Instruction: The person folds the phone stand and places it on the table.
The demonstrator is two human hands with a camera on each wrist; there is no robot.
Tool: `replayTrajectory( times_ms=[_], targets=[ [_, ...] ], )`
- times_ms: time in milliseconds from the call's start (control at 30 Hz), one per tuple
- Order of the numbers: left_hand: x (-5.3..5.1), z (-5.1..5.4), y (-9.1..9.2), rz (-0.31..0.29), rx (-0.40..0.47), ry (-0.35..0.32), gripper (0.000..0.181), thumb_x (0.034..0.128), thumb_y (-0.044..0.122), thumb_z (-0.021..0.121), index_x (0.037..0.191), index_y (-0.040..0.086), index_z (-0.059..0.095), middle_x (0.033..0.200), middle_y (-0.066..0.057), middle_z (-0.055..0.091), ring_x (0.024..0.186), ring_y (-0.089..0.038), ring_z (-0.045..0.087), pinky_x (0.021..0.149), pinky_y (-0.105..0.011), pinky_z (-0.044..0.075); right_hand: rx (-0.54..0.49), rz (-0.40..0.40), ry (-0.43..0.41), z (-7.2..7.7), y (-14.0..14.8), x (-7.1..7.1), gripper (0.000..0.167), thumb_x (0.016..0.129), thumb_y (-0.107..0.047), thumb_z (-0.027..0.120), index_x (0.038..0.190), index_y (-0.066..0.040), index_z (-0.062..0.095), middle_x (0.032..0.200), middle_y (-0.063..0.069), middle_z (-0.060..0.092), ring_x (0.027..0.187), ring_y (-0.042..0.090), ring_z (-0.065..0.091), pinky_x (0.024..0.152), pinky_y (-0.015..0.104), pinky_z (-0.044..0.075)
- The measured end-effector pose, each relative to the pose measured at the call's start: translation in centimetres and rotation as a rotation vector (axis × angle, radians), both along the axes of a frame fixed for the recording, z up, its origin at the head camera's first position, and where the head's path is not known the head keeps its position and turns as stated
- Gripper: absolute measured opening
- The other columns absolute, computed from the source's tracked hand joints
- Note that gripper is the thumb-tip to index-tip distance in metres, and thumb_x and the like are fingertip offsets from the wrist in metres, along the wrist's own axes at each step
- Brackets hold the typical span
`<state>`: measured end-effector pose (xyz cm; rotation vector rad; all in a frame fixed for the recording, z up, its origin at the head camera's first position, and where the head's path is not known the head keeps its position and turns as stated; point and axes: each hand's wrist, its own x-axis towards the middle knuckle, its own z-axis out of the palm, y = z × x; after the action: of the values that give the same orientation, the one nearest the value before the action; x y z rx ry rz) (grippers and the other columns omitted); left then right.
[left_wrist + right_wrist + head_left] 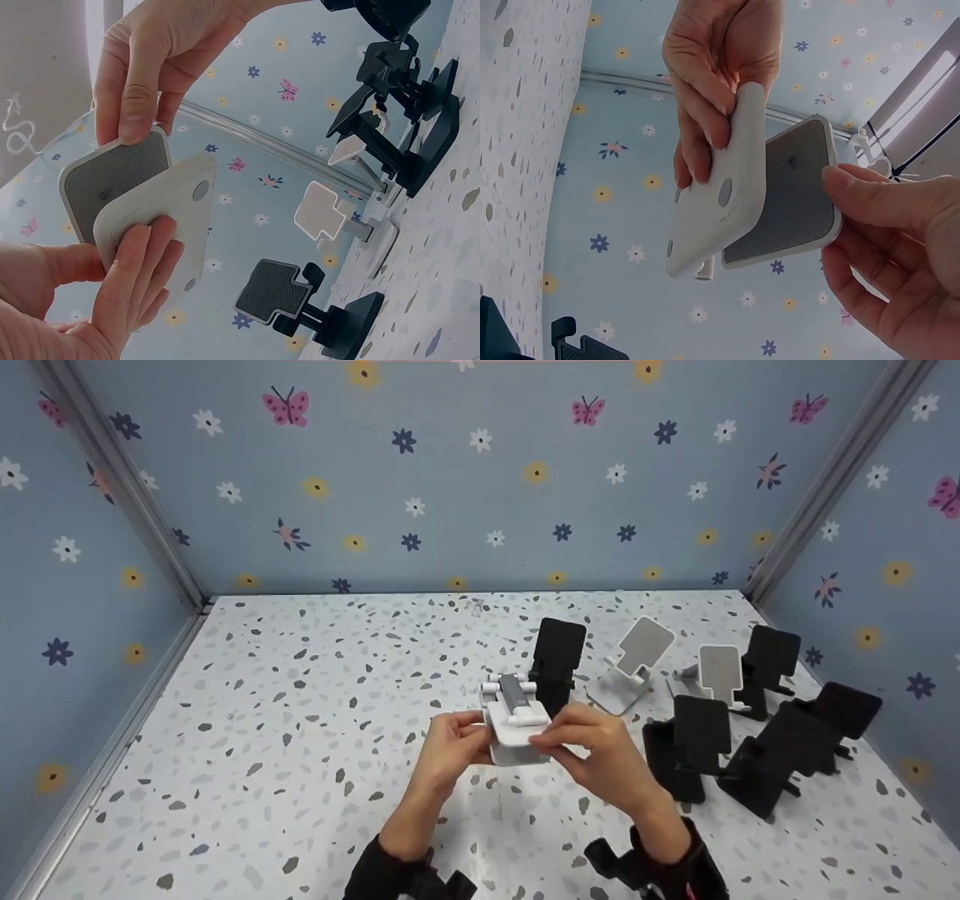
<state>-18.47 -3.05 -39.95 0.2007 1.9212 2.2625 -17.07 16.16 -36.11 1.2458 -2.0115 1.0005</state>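
A white folding stand (517,724) is held up between both hands, partly folded, its grey hinge arm on top. My left hand (450,746) grips the base from the left; in the left wrist view its fingers lie across the white underside (187,202) with grey round feet. With thumb and fingers my right hand (600,750) pinches the edge of the other plate, whose grey padded face (795,195) shows in the right wrist view. The two plates stand apart at an angle.
Behind the held stand is a black stand (559,656). Two white stands (646,649) (720,671) and several black stands (701,735) are grouped at the right of the speckled table (262,735). Patterned panels (480,480) enclose the back and sides.
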Motion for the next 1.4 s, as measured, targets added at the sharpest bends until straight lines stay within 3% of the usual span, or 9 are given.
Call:
replayTrajectory(
  times_ms=[100,200,400,500,733,933,1000,1133,1400],
  targets=[
    [0.0,0.1,0.0,-0.003,0.004,0.004,0.031,0.0833,-0.006,0.046,0.111,-0.02,0.047,0.091,-0.027,0.062,0.078,-0.026,0.064,0.063,-0.031,0.055,0.007,0.013,-0.014,-0.1,0.0,0.0,0.023,0.063,0.01,0.073,0.079,-0.007,0.069,0.076,0.0,0.058,0.068,0.013,0.053,0.061,0.015,0.045],
    [0.1,0.1,0.1,-0.009,0.012,0.007,0.03,0.0845,-0.005,0.046,0.11,-0.02,0.048,0.09,-0.026,0.062,0.076,-0.025,0.064,0.062,-0.031,0.055,-0.035,-0.017,-0.096,0.0,0.1,0.0,0.019,0.067,0.004,0.073,0.081,-0.008,0.069,0.076,0.0,0.06,0.068,0.012,0.055,0.061,0.016,0.047],
    [0.3,0.3,0.3,-0.011,0.018,0.019,0.03,0.0854,-0.004,0.047,0.111,-0.02,0.047,0.09,-0.026,0.063,0.073,-0.023,0.064,0.061,-0.03,0.055,-0.232,-0.259,-0.411,0.0,0.4,-0.5,0.011,0.076,-0.008,0.069,0.086,-0.003,0.067,0.079,0.002,0.065,0.07,0.011,0.059,0.06,0.021,0.051],
    [0.4,0.3,0.3,-0.017,0.023,0.025,0.031,0.0849,-0.005,0.046,0.112,-0.02,0.046,0.09,-0.026,0.062,0.074,-0.023,0.064,0.062,-0.031,0.055,-0.291,-0.307,-0.599,-0.3,0.6,-1.2,0.019,0.08,-0.008,0.065,0.097,0.002,0.062,0.085,0.007,0.063,0.073,0.014,0.059,0.059,0.022,0.051],
    [0.4,0.1,0.4,-0.029,0.044,0.033,0.033,0.0851,-0.004,0.047,0.113,-0.02,0.045,0.093,-0.027,0.061,0.075,-0.023,0.064,0.062,-0.031,0.055,-0.254,-0.182,-0.932,-1.1,0.9,-2.4,0.04,0.088,-0.006,0.054,0.121,0.012,0.04,0.104,0.023,0.055,0.079,0.021,0.06,0.058,0.029,0.053],
    [0.3,-0.1,0.4,-0.023,0.043,0.037,0.032,0.0857,-0.003,0.048,0.113,-0.02,0.045,0.092,-0.026,0.062,0.072,-0.021,0.064,0.062,-0.03,0.055,-0.211,0.026,-1.167,-1.4,1.2,-2.8,0.055,0.091,-0.017,0.051,0.126,0.019,0.028,0.101,0.022,0.058,0.074,0.014,0.061,0.056,0.026,0.054],
    [0.2,-0.1,0.5,-0.026,0.042,0.043,0.032,0.0856,-0.004,0.047,0.114,-0.02,0.045,0.092,-0.026,0.062,0.072,-0.021,0.064,0.062,-0.03,0.055,-0.221,0.065,-1.209,-1.4,1.2,-2.8,0.056,0.091,-0.018,0.051,0.126,0.02,0.028,0.097,0.018,0.059,0.072,0.014,0.061,0.055,0.025,0.054],
    [0.2,0.1,0.4,-0.04,0.054,0.039,0.033,0.0865,-0.004,0.044,0.115,-0.02,0.043,0.095,-0.027,0.061,0.076,-0.022,0.064,0.064,-0.031,0.055,-0.243,0.073,-1.215,-1.4,1.1,-2.9,0.054,0.091,-0.016,0.05,0.124,0.022,0.03,0.095,0.013,0.059,0.071,0.013,0.061,0.055,0.025,0.054],
    [0.4,1.0,0.2,-0.065,0.133,-0.022,0.043,0.0963,0.019,0.037,0.118,-0.017,0.043,0.097,-0.023,0.06,0.079,-0.022,0.064,0.071,-0.033,0.054,-0.318,0.029,-1.188,-1.5,1.0,-3.0,0.046,0.091,-0.008,0.049,0.123,0.021,0.033,0.104,0.023,0.057,0.072,0.015,0.061,0.057,0.027,0.055]
  ],
)
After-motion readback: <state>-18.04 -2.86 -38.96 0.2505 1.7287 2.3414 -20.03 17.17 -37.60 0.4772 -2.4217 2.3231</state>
